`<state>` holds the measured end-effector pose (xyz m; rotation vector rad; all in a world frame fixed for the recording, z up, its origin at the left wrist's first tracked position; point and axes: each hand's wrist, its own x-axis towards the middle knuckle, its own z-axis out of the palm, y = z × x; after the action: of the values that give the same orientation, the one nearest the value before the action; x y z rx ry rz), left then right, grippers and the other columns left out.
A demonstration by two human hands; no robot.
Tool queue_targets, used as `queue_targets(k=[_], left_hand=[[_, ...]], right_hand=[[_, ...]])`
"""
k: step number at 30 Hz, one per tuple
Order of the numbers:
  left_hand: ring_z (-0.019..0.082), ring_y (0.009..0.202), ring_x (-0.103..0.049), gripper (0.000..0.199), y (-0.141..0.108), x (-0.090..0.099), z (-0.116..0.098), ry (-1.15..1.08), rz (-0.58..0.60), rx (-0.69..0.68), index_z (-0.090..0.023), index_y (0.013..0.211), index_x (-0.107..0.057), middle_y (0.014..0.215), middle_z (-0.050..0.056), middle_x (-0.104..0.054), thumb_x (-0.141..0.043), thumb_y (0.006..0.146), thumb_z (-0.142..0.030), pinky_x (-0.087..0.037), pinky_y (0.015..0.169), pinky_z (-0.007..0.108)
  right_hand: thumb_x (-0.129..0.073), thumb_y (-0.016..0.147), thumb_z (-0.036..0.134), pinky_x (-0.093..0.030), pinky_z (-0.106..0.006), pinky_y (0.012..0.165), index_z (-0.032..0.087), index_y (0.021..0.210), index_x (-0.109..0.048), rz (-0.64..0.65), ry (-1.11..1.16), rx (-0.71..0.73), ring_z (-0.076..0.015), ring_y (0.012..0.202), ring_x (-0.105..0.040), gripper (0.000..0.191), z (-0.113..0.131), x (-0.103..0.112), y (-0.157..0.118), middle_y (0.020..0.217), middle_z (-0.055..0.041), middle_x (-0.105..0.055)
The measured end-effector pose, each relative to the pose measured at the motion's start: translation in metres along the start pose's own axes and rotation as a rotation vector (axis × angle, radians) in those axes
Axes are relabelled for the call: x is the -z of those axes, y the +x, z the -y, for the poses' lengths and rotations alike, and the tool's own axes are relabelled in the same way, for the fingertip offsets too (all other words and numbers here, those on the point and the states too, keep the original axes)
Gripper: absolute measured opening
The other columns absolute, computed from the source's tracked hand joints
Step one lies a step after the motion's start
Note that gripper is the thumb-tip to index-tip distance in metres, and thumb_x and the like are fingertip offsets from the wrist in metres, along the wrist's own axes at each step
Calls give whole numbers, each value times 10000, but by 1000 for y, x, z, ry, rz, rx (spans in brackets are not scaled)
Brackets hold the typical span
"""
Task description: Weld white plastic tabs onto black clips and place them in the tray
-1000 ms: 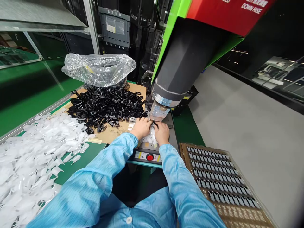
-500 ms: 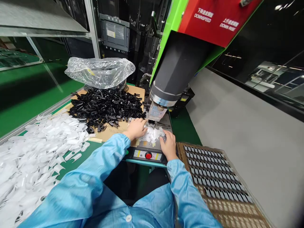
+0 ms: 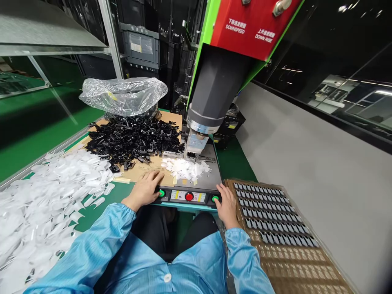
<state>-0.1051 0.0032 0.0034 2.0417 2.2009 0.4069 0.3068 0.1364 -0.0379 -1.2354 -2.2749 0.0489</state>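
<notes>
My left hand rests at the left end of the control panel, its thumb on the left green button. At the other end, the thumb of my right hand lies on the right green button. Both hands hold nothing and their fingers are apart. Between the buttons is a red button. White plastic pieces lie loose on the metal plate behind the panel. The press head's clear block stands just above a dark part in the fixture.
A heap of black plastic parts covers the cardboard, with a clear plastic bag behind it. More white pieces spread over the left. On my right a brown tray holds rows of grey-black parts. The press column rises ahead.
Both hands have drawn back from the white pieces near the fixture and moved apart, onto the two green buttons. The camera view has shifted slightly.
</notes>
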Motion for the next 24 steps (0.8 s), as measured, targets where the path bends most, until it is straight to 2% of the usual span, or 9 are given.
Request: queue_targets(k=[13,17,21,24], left_hand=[[411,1473,-460,781,1,6,-1,-7,13,-6,-304,1537,-524,1618,163,-495,-814,820,-417,-367,1216,548],[420,1454,-480,715,2,4,0,-53,10,12,-250,1513,-574,1595,178,-514,-717,891,-572,-362,1222,560],[391,1394,-542,690,20,4,3,-150,-96,26,-213,1463,-619,1493,175,-589,-566,967,-689,-416,1197,533],[384,1424,-522,740,51,3,4,-197,-228,-4,-172,1515,-573,1535,188,-556,-548,983,-685,-420,1217,523]], right_hand=[[-534,927,213,-411,-594,1220,278,1555,-545,-2,-52,-79,-339,1501,-475,631,15,-2,1,1624,-87,-541],[-522,951,251,-363,-576,1252,252,1496,-606,63,-78,-169,-341,1510,-450,552,21,4,8,1609,-86,-559],[-499,999,305,-376,-569,1232,205,1323,-707,27,-48,-200,-358,1449,-483,398,25,6,32,1455,-121,-670],[-512,1008,301,-393,-525,1223,187,1341,-693,-2,8,-108,-337,1421,-496,397,31,-1,70,1438,-142,-667]])
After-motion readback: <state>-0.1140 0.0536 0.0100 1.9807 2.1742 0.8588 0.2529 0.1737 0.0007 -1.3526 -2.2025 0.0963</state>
